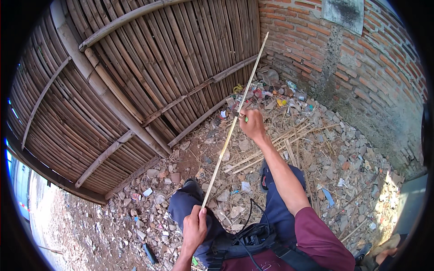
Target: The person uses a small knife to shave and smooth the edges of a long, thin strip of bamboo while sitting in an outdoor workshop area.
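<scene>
A long, thin bamboo strip point(224, 147) slants from my lap up toward the corner of the two walls. My left hand point(195, 226) is closed around its lower end, thumb lying along the strip. Farther up, my right hand point(253, 123) is a closed fist beside the strip. It grips what looks like a small knife point(235, 114), whose dark blade crosses the strip; a bit of green shows between the fingers. Most of the handle is hidden in the fist. The strip's upper end reaches past my right hand, touching nothing that I can make out.
Several split bamboo pieces point(289, 141) lie on the stony ground point(325, 180) beyond my knees. A bamboo fence point(181, 58) rises at the left, a brick wall point(307, 49) at the right. Litter point(257, 92) gathers in their corner. A black cable point(248, 217) loops at my waist.
</scene>
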Demonstrator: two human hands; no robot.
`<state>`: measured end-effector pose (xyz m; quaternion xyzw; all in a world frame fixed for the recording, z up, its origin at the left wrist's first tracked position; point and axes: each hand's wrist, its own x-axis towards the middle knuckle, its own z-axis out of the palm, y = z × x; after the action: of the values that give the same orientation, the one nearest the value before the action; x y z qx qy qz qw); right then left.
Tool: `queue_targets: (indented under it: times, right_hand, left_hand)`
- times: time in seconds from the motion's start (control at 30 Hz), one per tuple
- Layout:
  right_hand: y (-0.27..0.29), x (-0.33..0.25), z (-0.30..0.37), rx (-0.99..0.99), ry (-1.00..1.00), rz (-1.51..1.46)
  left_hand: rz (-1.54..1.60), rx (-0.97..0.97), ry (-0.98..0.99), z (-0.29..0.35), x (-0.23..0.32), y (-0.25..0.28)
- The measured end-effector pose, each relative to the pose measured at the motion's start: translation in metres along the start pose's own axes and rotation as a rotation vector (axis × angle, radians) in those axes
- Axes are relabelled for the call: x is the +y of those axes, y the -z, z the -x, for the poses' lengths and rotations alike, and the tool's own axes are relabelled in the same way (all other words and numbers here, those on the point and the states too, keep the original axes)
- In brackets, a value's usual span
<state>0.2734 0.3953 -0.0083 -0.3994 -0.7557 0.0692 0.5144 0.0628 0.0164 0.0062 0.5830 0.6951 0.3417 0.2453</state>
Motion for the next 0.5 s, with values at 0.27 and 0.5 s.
queue_targets:
  times: [0.27, 0.5]
  right_hand:
    - [-0.010, -0.013, 0.009, 0.074, 0.090, 0.058]
    - [0.000, -0.004, 0.002, 0.185, -0.084, -0.075]
  left_hand:
    - [0.082, -0.022, -0.015, -0.009, 0.004, 0.004]
    - [0.150, -0.129, 0.046, -0.010, 0.004, -0.001]
